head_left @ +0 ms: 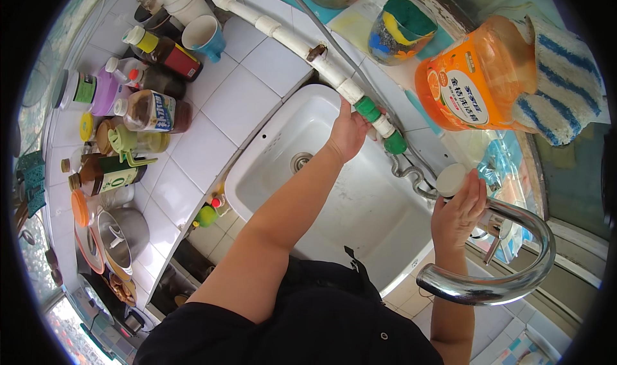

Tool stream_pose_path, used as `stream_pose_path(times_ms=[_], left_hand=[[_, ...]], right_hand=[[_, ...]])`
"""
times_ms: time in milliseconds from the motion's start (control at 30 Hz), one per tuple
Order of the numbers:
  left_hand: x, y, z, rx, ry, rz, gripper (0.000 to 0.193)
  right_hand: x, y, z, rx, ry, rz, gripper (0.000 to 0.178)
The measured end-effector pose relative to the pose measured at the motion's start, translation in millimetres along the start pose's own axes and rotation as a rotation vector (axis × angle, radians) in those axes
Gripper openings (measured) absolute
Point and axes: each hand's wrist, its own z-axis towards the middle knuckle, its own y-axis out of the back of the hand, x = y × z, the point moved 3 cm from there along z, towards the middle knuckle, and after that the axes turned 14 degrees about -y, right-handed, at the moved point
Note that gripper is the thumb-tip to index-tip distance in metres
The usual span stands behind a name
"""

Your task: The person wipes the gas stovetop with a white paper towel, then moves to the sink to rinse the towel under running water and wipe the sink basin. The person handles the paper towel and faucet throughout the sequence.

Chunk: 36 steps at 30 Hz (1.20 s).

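Note:
A white ceramic sink (276,150) lies below me, with a round metal drain (300,162) in its basin. My left hand (349,137) is closed over its far rim, beside a white pipe (331,69) with green fittings (367,109). Some of that hand's fingers are hidden behind the rim and pipe. To the right, my right hand (457,214) is closed around a white round cap (452,180), its fingers bent along the cap's right side. Close by, a curved chrome faucet (546,243) arches over my right forearm.
Bottles and jars crowd the tiled counter (222,133) at left, along with a steel pot (122,233). On the right ledge stand an orange detergent jug (466,82) with a striped cloth (559,85) over it and a cup holding a green sponge (411,18). A flexible metal hose (408,171) hangs behind the sink.

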Motion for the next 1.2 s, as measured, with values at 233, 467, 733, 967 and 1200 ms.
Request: stream_pose_path(times_ms=[233, 467, 733, 967, 1200], left_hand=[[-19.8, 2.6, -4.4, -0.061, 0.028, -0.351, 0.075], [-20.1, 12.0, -3.0, -0.139, 0.003, -0.292, 0.073], [-12.4, -11.4, -19.5, -0.03, 0.262, -0.197, 0.074], [-28.1, -5.1, 3.1, -0.112, 0.116, -0.29, 0.081], [-83.6, 28.3, 42.6, -0.132, -0.204, -0.38, 0.08]], right_hand=[[-2.4, 1.3, -0.8, -0.003, 0.01, 0.015, 0.087], [-1.6, 0.1, -0.5, -0.016, 0.011, 0.02, 0.087], [-0.9, -0.9, -0.7, -0.027, 0.01, 0.032, 0.086], [-2.0, -0.7, -0.4, -0.05, 0.019, 0.025, 0.088], [-1.4, 0.0, -0.7, -0.052, 0.032, 0.019, 0.087]])
